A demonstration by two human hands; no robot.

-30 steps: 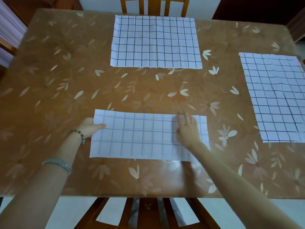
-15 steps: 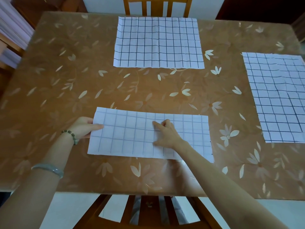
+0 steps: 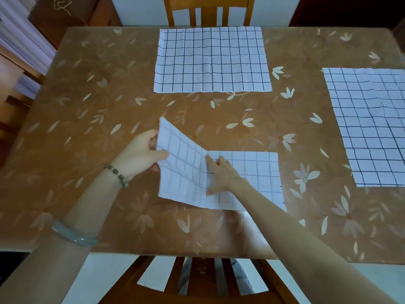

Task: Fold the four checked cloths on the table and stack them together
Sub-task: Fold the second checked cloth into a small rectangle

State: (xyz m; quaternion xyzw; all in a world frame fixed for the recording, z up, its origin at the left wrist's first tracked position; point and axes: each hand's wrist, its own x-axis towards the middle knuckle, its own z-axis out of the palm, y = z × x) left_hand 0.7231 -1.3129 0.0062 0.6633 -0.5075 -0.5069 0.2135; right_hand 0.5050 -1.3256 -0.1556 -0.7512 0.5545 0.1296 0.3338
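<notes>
Head view: on the table (image 3: 87, 110), close to the middle of its near edge, lies the near cloth (image 3: 252, 172), a checked cloth folded to a long strip. The left hand (image 3: 140, 154) pinches the strip's left end between thumb and curled fingers and holds that end raised off the table, so the left half slopes upward. The right hand (image 3: 220, 175) grips nothing: it rests on the middle of the strip, index finger and thumb spread apart, and presses the cloth down where the raised part meets the flat right half. The far cloth (image 3: 211, 60) lies spread flat at the middle of the far edge, and the right cloth (image 3: 368, 128) lies spread at the right edge, partly out of frame. The left forearm wears a bead bracelet (image 3: 117, 175) and a pale bangle (image 3: 73, 235).
</notes>
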